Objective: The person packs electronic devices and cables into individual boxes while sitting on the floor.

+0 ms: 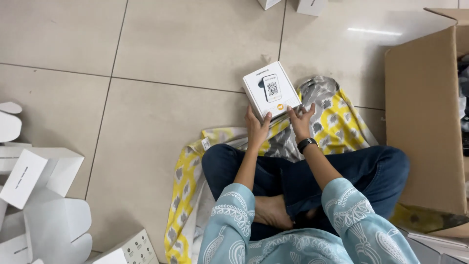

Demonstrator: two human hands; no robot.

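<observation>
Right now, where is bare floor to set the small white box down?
Bare beige floor tiles lie ahead-left of the white box, past the yellow-grey patterned cloth. Crowded: folded white cartons at left, large brown cardboard box at right.

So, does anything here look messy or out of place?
Nothing looks damaged. The white box sits squarely between the left hand and right hand. Unfolded white cartons lie scattered on the floor.

Cardboard carton (430,117) cropped at right edge
</observation>
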